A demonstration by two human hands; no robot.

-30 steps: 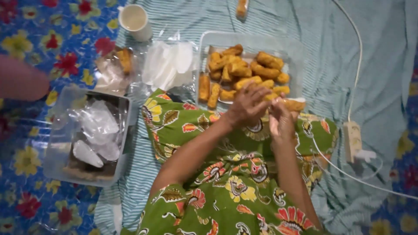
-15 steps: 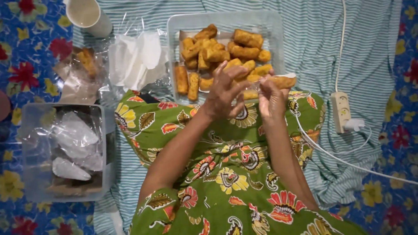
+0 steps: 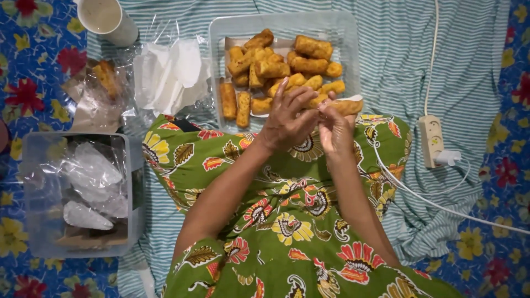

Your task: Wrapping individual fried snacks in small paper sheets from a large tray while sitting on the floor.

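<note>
Hands: two, both the person's own, meeting over the lap just in front of the tray. The left hand [image 3: 287,118] has its fingers spread and curled onto the roll; the right hand [image 3: 334,129] pinches the same roll from below.
Held thing: one golden-brown fried roll [image 3: 345,106], oblong, crisp-looking, lying crosswise at the fingertips, touching the near edge of the tray, with a bit of white paper at its end.
Tray: one clear rectangular plastic tray [image 3: 218,33] lined with white paper, on the striped cloth; it holds a heap of fried rolls [image 3: 276,69], roughly fifteen, some stacked, three lying side by side at its near left.
Box: one clear plastic box [image 3: 30,243] at the far left, holding several crumpled clear plastic bags [image 3: 91,182]; an exact count I cannot tell.
Wrappers: a loose pile of white paper sheets [image 3: 171,74] left of the tray, partly under clear film.
Bagged roll: one more fried piece in a clear bag [image 3: 105,80] beside the sheets.
Cup: one white paper cup [image 3: 107,19], top left.
Power strip: one white power strip [image 3: 432,140] with a plug and white cable, right of the lap.
Ground: teal-and-white striped cloth [image 3: 386,38] over a blue flowered mat [image 3: 33,72].
</note>
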